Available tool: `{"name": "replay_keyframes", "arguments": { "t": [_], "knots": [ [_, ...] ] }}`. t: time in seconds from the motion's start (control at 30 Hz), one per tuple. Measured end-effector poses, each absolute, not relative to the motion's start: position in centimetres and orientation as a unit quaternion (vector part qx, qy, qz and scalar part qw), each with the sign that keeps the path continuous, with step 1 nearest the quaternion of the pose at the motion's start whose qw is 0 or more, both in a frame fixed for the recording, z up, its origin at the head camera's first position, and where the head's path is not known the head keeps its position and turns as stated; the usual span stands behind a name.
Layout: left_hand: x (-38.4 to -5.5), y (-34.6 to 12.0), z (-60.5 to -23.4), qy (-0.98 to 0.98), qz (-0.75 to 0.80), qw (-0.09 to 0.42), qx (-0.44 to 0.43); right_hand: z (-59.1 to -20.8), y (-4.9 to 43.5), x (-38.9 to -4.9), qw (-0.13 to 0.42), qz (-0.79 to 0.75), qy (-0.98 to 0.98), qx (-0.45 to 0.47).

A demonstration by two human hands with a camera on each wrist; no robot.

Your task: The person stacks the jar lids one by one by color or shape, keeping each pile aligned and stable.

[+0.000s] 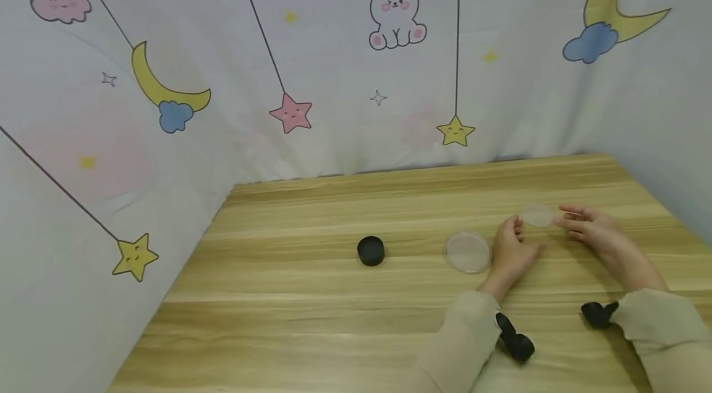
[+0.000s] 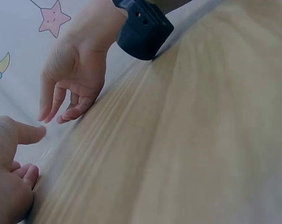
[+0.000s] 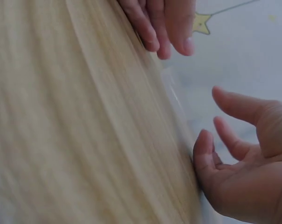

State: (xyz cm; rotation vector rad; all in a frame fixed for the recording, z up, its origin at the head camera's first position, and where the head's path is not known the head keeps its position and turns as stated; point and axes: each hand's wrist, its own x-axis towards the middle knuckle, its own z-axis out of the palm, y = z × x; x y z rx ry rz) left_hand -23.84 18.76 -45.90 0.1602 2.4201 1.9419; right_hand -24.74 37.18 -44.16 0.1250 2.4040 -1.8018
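A thin, clear round disc [image 1: 538,215], like a petri dish part, lies on the table between the two hands. My left hand [image 1: 514,254] is at its near left edge, thumb apart from the loosely bent fingers. On the other side, my right hand [image 1: 597,235] reaches toward the disc's right edge with its fingertips. In the right wrist view the disc's pale edge [image 3: 175,95] shows low along the tabletop between the left hand [image 3: 161,23] and the right hand [image 3: 252,154]. Neither hand grips anything. A clear shallow round dish [image 1: 468,252] sits just left of my left hand.
Farther left on the wood-grain table [image 1: 289,294] stands a small black round container [image 1: 371,251]. A printed cloth [image 1: 345,133] hangs behind the table's far edge and along its sides. Black wrist cameras [image 1: 517,343] stick out from both sleeves.
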Motion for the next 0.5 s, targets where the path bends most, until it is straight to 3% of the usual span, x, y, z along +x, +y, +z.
{"name": "replay_keyframes", "arguments": {
  "t": [0.27,0.5],
  "knots": [
    [-25.2,19.4,-45.9,0.842,0.529,-0.029,0.097,-44.6,37.1,-24.9,0.066,-0.548,0.834,0.004],
    [-25.4,19.9,-45.6,0.882,0.462,-0.053,0.077,-44.6,36.6,-25.1,0.066,-0.465,0.883,-0.007]
  ]
}}
